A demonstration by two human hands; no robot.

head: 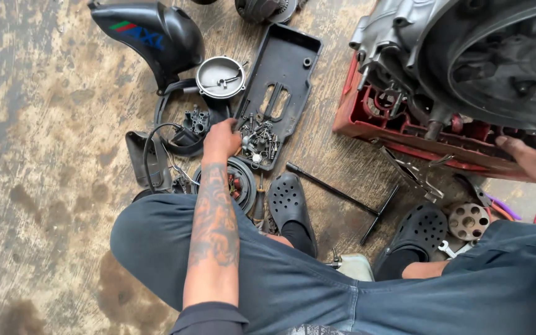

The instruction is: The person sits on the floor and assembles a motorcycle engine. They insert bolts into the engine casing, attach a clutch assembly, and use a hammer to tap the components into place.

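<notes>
My left hand (221, 139) reaches into the near end of a long black plastic tray (283, 59) on the floor, fingers among a heap of small bolts and screws (262, 141); I cannot tell if it grips one. My right hand (531, 158) rests at the right, fingertips against the lower edge of a grey engine block (466, 56). The engine sits on a red plastic crate (373, 121). I squat with both knees forward, in black perforated clogs (290, 201).
A black T-handle wrench (342, 197) lies between my feet. A round magneto part (240, 183) lies by the left knee, a drilled clutch disc (468, 221) by the right foot. A black body panel (150, 34), a round metal cover (220, 77) and cables lie at upper left.
</notes>
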